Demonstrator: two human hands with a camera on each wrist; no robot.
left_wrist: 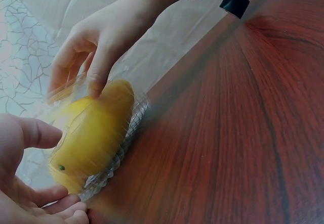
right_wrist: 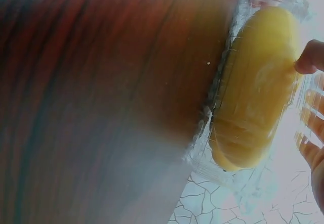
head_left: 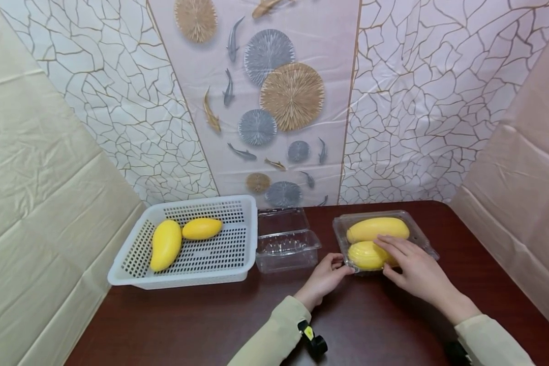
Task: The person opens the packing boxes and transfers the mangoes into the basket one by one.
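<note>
A pale patterned wall (head_left: 393,101) closes off the far side, printed with fish and round discs down its middle, and before it runs your dark red-brown bench (head_left: 187,320). On the right, here's your work: a clear plastic box (head_left: 419,233) with two yellow fruits lying one behind the other, the far fruit (head_left: 377,229) and the near fruit (head_left: 365,255). You have both hands on it! Your left hand (head_left: 324,279) is at the near left corner, thumb and fingers on different sides of the corner; whether that grip pinches the rim, you cannot tell from here. Your right hand (head_left: 416,267) lies over the near fruit, its grip spread, thumb and fingers apart on the clear plastic. Just left of your left hand sits a second clear box (head_left: 287,262), its lid (head_left: 281,219) raised on the far side. Left again, right beside it, comes the white basket (head_left: 187,279), with a larger mango (head_left: 166,245) on the left and a smaller mango (head_left: 202,229) to its right. On your left sleeve (head_left: 274,333), by the cuff, there's a black device (head_left: 315,343) with a yellow patch
</note>
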